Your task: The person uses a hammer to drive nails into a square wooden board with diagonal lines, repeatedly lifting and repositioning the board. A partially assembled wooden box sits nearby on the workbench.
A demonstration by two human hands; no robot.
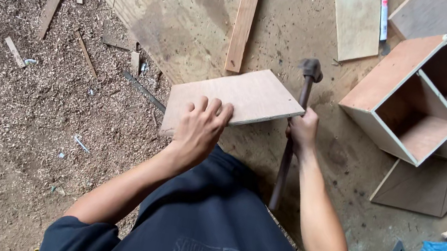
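Low in the frame is your dark shirt, both bare forearms reaching up from it. Your left hand (198, 129) lies flat, its grip wide, fingers pressing the near edge of a plywood panel (237, 98) at frame centre. Just right of it, your right hand (302, 132) has its grip closed around a hammer (296, 120); the head points up-frame beside the panel's right corner. Right of centre lies an open plywood box (415, 98). Farther, at top centre, a narrow wood strip (244, 22) lies on the sawdust-strewn floor (21, 126).
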